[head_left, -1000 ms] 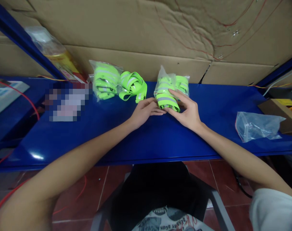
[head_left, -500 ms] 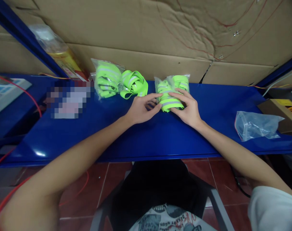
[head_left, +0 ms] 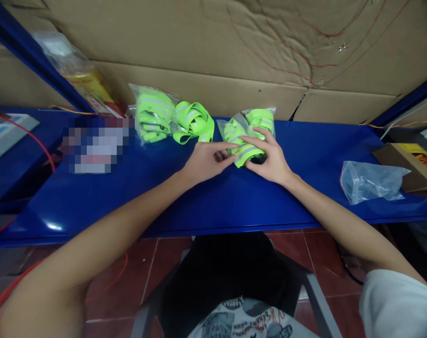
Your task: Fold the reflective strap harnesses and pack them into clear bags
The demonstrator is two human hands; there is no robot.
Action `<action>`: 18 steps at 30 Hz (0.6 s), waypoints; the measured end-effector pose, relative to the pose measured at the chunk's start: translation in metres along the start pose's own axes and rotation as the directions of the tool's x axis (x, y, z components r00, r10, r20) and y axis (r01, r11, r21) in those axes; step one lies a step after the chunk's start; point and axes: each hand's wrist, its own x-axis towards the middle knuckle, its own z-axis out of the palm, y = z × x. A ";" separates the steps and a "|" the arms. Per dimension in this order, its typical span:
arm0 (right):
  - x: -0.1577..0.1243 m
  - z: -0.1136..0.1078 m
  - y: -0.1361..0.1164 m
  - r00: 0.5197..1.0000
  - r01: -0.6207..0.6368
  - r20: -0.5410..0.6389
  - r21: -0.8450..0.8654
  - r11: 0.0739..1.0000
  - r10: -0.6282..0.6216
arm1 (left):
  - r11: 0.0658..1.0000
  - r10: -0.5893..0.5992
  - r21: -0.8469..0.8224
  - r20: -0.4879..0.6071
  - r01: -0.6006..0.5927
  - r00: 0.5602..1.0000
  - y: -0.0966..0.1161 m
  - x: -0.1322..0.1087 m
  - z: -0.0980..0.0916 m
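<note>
A neon-yellow reflective strap point(head_left: 246, 154) with a grey stripe lies bunched between my two hands at the middle of the blue table. My left hand point(head_left: 206, 162) pinches its left edge between thumb and fingers. Curved over its right side, my right hand point(head_left: 272, 158) grips it with thumb below and fingers above. Just behind, touching or nearly touching the strap, are a clear bag of the same strap point(head_left: 231, 127) and another bagged strap point(head_left: 262, 117). Farther left sit a large bagged strap bundle point(head_left: 153, 112) and a loose coiled strap point(head_left: 195, 119).
A clear plastic bag point(head_left: 373, 182) lies on the right of the blue table point(head_left: 199, 206), near an open cardboard box point(head_left: 403, 164). A bottle point(head_left: 81, 77) with yellow contents leans at the back left. Cardboard point(head_left: 185, 42) walls the back; a red cable point(head_left: 30, 134) crosses the left.
The strap between my hands has tilted, its right side rising. My right hand's fingers have spread a little wider around it. The view has shifted slightly.
</note>
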 end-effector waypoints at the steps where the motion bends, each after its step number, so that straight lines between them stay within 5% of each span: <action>1: 0.000 -0.001 0.000 1.000 0.009 0.019 0.003 1.000 -0.009 | 1.000 -0.005 -0.006 -0.004 0.005 1.000 -0.001 0.000 0.000; 11: 0.003 -0.008 0.010 0.993 -0.035 0.116 0.179 0.983 0.015 | 1.000 0.004 -0.024 -0.025 -0.005 1.000 -0.003 0.001 -0.004; 18: 0.004 -0.005 0.007 0.998 -0.028 0.053 0.180 0.983 0.019 | 0.997 0.038 0.061 -0.046 -0.035 0.998 -0.005 -0.001 -0.003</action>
